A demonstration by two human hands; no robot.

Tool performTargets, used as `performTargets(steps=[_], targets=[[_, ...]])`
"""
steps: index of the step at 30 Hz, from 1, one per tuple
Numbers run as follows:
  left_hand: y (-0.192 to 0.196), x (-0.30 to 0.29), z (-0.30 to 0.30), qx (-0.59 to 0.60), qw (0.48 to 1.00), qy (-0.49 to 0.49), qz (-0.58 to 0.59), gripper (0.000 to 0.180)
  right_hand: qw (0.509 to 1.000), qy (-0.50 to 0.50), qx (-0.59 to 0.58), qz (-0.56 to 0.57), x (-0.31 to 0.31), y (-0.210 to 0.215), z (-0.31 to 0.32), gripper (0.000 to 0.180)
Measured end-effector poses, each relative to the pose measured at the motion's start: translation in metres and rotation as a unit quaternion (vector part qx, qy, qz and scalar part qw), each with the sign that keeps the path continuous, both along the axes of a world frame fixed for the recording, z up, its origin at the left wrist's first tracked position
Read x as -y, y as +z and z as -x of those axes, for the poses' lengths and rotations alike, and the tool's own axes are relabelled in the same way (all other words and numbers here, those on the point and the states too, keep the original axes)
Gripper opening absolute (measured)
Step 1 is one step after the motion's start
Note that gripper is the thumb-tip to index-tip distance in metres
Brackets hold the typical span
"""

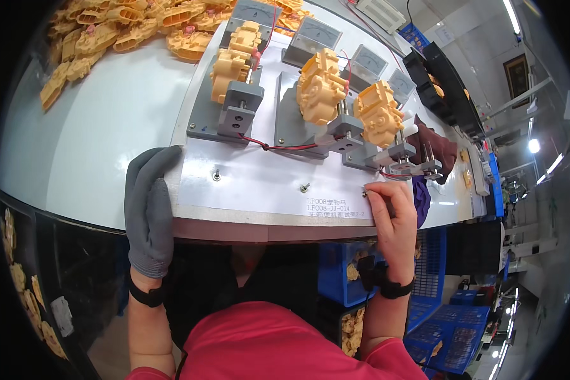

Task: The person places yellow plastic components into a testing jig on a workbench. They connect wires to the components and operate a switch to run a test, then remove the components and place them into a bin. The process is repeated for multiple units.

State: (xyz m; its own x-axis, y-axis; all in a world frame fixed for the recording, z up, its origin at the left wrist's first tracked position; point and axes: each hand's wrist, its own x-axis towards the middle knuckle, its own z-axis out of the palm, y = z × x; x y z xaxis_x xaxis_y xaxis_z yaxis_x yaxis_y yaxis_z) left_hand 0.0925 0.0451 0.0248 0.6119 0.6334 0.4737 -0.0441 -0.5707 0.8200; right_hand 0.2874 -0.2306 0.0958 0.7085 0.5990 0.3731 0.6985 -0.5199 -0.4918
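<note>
My left hand (151,212), in a grey glove, lies at the left edge of a white test board (247,196), its fingers stretched out and holding nothing. At the board's front right, my bare right hand (394,218) has its thumb and index finger pinched at a small metal toggle switch (365,194). Two more toggle switches (216,175) stand farther left along the front. Behind them, orange-yellow plastic gear housings (320,88) sit upright on grey fixtures (202,120). Grey analog meters (313,39) stand at the rear. Red and black wires (278,147) run between the fixtures.
Loose orange-yellow housings (123,28) are heaped at the far left of the table (107,120). Dark red cloth (438,149) and purple cloth (422,199) lie right of the board. Blue crates (446,329) stand below at right; black bins (434,82) stand at the far right.
</note>
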Motion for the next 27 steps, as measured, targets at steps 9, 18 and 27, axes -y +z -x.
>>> performTargets(steps=[9,18,27], targets=[[0.002,0.0,0.001,0.002,1.0,-0.007,0.002,0.036,1.0,0.015,-0.005,-0.012,0.002,-0.006,-0.004,0.011],[0.002,-0.001,0.001,0.007,1.0,-0.012,0.002,0.037,0.999,0.015,0.026,-0.013,0.003,-0.013,-0.005,0.011],[0.003,0.0,0.0,0.018,1.0,-0.013,-0.003,0.036,0.992,0.007,0.121,-0.016,0.001,-0.01,0.003,0.019]])
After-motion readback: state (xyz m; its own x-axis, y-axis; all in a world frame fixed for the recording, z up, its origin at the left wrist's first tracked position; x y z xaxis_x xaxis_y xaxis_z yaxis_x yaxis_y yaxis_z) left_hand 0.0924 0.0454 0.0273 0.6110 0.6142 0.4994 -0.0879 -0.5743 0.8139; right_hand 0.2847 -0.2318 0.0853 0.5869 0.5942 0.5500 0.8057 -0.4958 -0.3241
